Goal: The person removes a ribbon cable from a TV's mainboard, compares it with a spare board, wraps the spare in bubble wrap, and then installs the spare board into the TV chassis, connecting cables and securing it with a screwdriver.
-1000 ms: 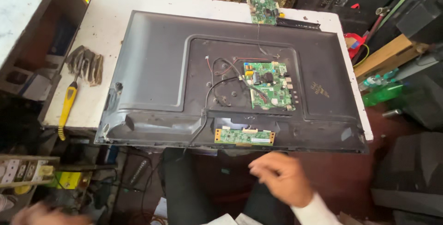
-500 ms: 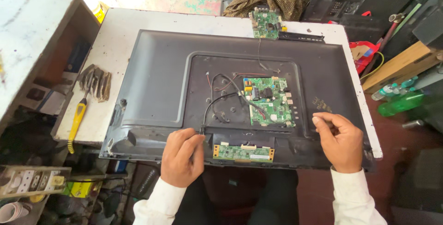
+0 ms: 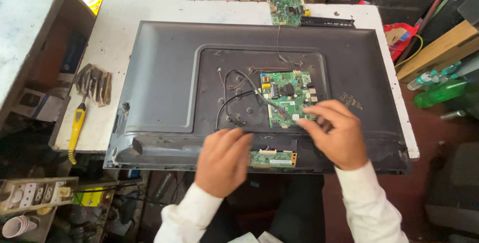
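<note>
Your right hand (image 3: pixel 333 132): fingers pinched at the near edge of the green main board (image 3: pixel 287 97), mid-panel on the face-down television (image 3: pixel 259 93). Your left hand (image 3: pixel 223 159): curled, resting left of the small near-edge board (image 3: pixel 273 159).

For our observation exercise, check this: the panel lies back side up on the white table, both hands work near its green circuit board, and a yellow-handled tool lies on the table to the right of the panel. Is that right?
One detail is wrong. In the head view the yellow-handled tool lies to the left of the panel, at the table edge. The rest stands: left hand and right hand work near the green circuit board.
</note>
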